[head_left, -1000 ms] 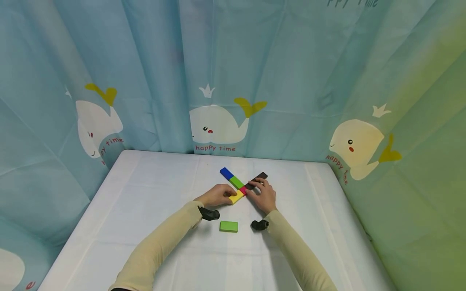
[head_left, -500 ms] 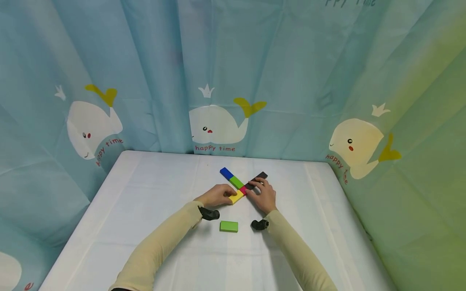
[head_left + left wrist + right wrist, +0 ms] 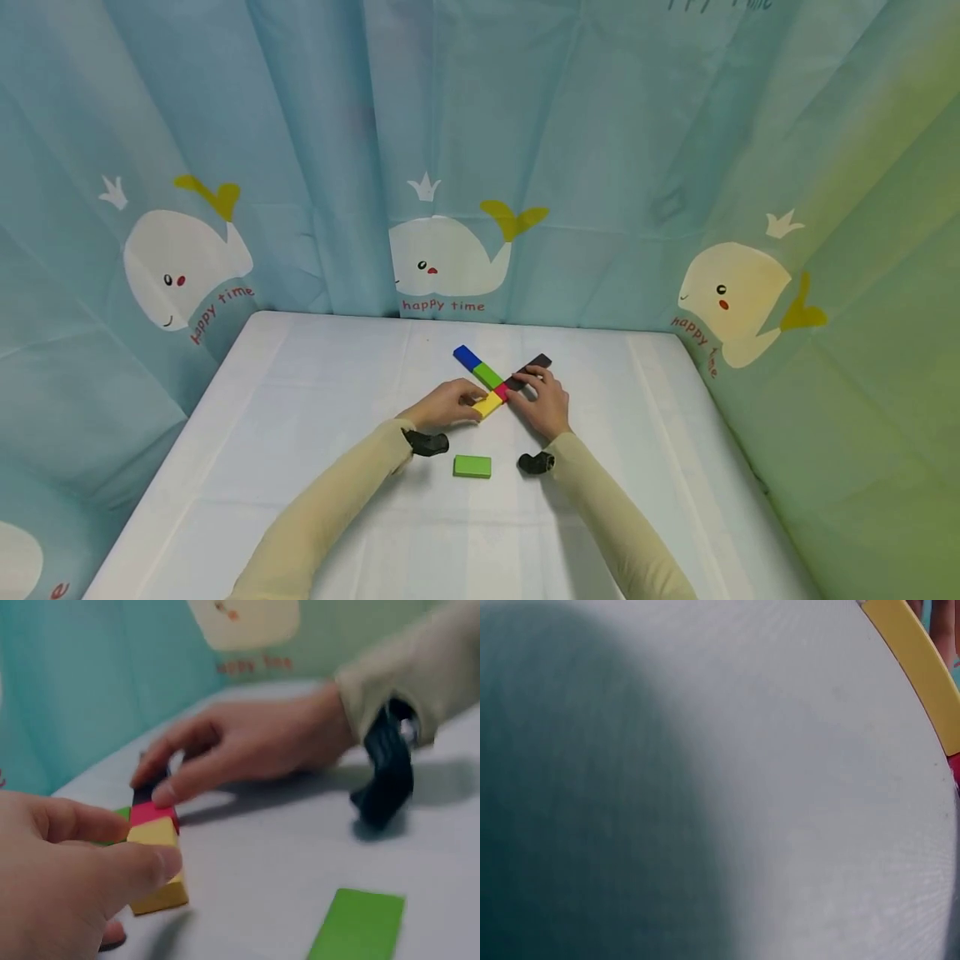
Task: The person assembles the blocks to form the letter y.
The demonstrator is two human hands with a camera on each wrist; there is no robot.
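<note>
In the head view, several coloured blocks lie end to end on the white table in a crossing pattern. My left hand pinches the yellow block between thumb and fingers at the near left end. A red block touches its far end, at the centre of the pattern. My right hand holds the dark block beyond the red one, its thumb at the red block and its fingers over the dark one. A green block and a blue block run off to the far left.
A separate green block lies nearer to me, between the forearms. Black wrist devices sit on both sleeves. Behind the white table hangs a blue curtain with whale prints.
My left wrist has shifted slightly left while the fingers stay at the yellow block. The right hand and the other blocks hold their places.
</note>
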